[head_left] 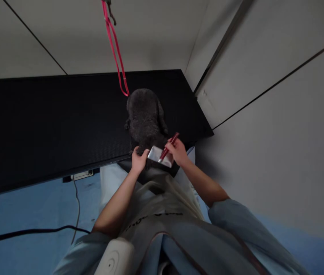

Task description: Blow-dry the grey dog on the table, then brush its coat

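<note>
A small dark curly-haired dog (146, 118) stands on the black table (50, 122), facing away from me at the near edge. My left hand (138, 159) is closed on the dog's hindquarters. My right hand (177, 152) grips a red-handled slicker brush (162, 154); its metal pad lies against the dog's rear. A pink leash (115, 49) hangs from above down to the dog's neck.
Grey wall panels (265, 76) close in on the right and behind the table. A black cable (30, 232) and a thinner cord (77, 210) run over the blue floor at the left. I wear a grey apron (162, 214).
</note>
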{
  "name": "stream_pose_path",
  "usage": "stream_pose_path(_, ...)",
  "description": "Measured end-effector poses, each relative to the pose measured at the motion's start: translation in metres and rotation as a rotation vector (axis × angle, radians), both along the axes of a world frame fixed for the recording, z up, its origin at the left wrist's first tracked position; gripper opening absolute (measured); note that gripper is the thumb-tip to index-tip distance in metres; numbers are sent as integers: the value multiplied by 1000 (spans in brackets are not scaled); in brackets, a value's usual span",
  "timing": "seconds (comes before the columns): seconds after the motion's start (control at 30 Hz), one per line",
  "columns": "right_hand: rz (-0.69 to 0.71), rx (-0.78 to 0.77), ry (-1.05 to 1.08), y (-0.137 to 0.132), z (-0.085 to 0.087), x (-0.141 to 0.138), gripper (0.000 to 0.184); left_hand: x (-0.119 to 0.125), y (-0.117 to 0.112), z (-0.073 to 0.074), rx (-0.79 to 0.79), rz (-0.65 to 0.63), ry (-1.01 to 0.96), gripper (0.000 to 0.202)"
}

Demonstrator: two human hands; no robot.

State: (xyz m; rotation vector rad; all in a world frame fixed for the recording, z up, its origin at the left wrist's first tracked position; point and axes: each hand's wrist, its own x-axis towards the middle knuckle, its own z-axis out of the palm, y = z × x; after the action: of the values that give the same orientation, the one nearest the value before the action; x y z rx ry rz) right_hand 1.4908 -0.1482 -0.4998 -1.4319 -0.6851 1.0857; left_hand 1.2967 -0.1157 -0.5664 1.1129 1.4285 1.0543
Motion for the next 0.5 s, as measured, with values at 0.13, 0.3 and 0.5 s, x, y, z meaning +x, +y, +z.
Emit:
stream_pose_path(0.13,-412,102,-112,4,4,12,31,1,-3,-1,6,-80,-10,47)
stream_pose_path(0.3,-56,71,-62,-2,3,9,32,5,-5,0,5,-70,-27,48)
stream_pose_path(0.5,-443,133,-126,-1,0,22,30,4,-8,2,23,-102,-61,47)
